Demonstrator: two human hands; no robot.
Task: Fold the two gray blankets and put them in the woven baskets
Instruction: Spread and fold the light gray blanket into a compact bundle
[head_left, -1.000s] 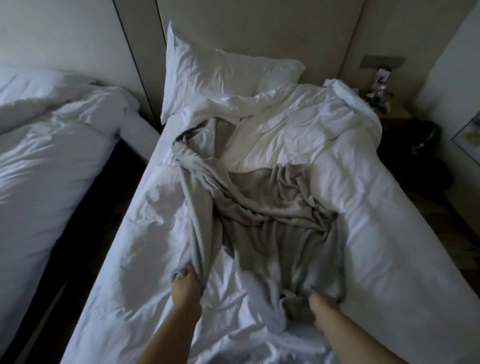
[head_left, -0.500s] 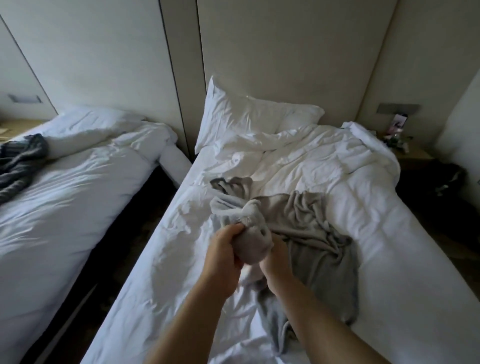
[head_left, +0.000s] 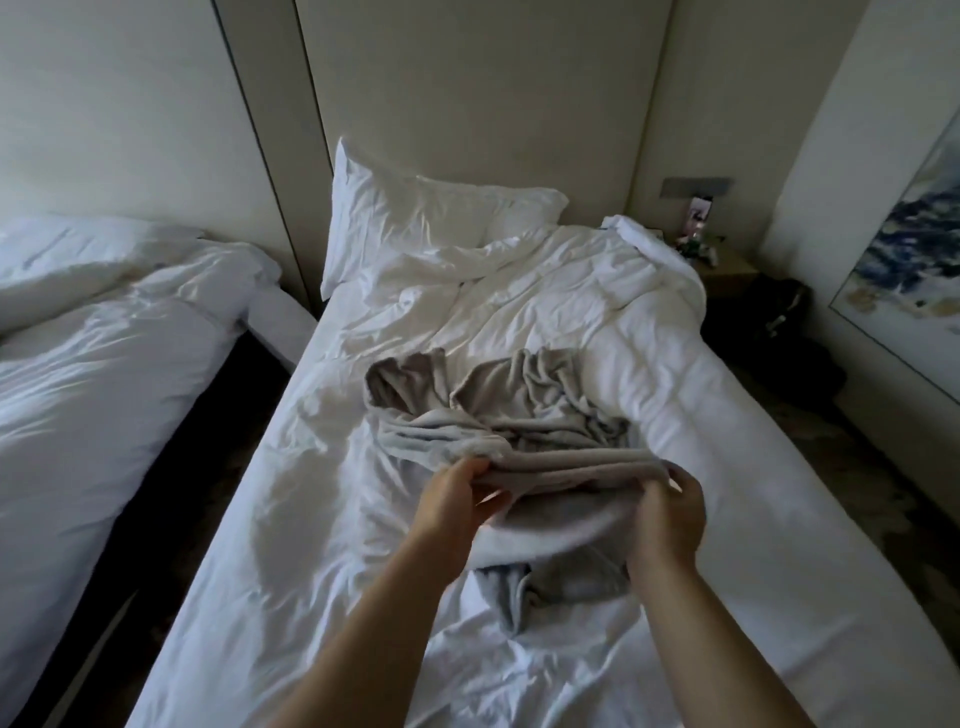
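A crumpled light gray blanket (head_left: 524, 410) lies in the middle of the near bed (head_left: 753, 519), on its white duvet. My left hand (head_left: 452, 501) grips the blanket's bunched near edge at its left end. My right hand (head_left: 670, 512) pinches the same edge further right, so a band of cloth stretches between the two hands, lifted a little off the bed. The rest of the blanket trails away toward the pillow and hangs below my hands. No woven basket and no second blanket are in view.
A white pillow (head_left: 426, 218) leans on the headboard wall. A second bed (head_left: 104, 364) stands to the left across a dark floor gap (head_left: 171, 499). A nightstand (head_left: 727, 265) with small items and a dark bag (head_left: 784, 306) sit at the right, under a framed picture (head_left: 909, 249).
My hands have drawn apart along the blanket's edge, spreading the bunched cloth into a band. The view has tilted down and right, so the dark blanket on the left bed has dropped out of sight.
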